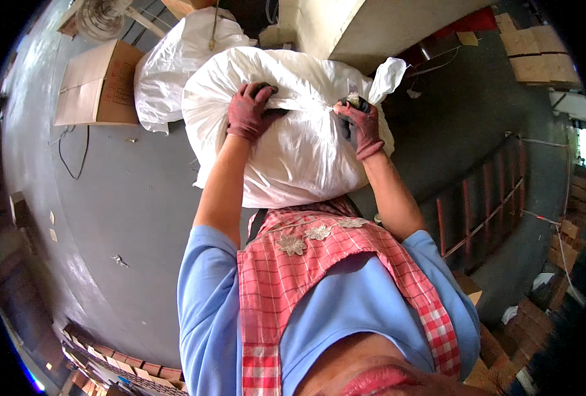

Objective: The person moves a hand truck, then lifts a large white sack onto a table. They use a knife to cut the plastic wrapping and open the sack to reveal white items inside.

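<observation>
A large stuffed white sack [293,152] stands in front of me, against my pink checked apron. My left hand [250,109], in a dark red glove, grips a gathered fold of the sack's top. My right hand [362,125], gloved the same way, pinches the bunched neck of the sack, where a loose white tail [388,76] sticks up. Both arms reach forward over the sack.
A second white sack [174,59] lies behind the first. A cardboard box [98,82] sits on the grey floor at the left, with a black cable [71,155] near it. Stacked cardboard boxes [537,56] stand at the upper right; a red-barred rack [484,198] is at the right.
</observation>
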{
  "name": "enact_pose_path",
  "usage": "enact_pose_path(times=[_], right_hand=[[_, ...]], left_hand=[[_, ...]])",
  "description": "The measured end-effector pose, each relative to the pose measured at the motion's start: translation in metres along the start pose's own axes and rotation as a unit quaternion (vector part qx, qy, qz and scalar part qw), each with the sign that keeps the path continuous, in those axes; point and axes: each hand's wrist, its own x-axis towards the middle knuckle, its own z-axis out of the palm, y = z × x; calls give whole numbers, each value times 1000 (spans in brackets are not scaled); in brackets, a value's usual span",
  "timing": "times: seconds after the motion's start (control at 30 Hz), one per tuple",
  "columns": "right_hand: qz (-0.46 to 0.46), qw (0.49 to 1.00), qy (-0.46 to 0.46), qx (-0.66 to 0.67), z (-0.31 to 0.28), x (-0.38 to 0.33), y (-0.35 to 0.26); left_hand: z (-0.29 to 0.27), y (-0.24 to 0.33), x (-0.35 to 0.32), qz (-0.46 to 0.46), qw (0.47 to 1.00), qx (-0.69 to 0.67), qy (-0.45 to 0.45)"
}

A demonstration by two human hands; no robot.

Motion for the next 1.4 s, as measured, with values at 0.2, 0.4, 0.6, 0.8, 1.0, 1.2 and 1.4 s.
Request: enact_pose_path(times=[0.2, 0.4, 0.6, 0.8, 1.0, 1.2, 1.4], right_hand=[[-74, 986, -37, -148, 1, 27, -8], [-97, 936, -122, -316, 7, 51, -21], [-46, 963, -167, -207, -7, 57, -20], [-30, 950, -197, -240, -14, 45, -33], [-10, 967, -187, -171, -21, 51, -19], [34, 978, -187, -86, -27, 58, -11], [14, 960, -208, -188, -28, 63, -16]], left_hand=[[7, -7, 6, -26, 1000, -13, 10], [0, 1, 5, -79, 996, -39, 1], [-19, 51, 8, -128, 991, -6, 37], [-8, 119, 14, -54, 996, -32, 71], [25, 112, 15, -153, 985, -63, 46], [14, 138, -1, -332, 930, -147, 62], [13, 131, 4, -317, 945, -74, -18]])
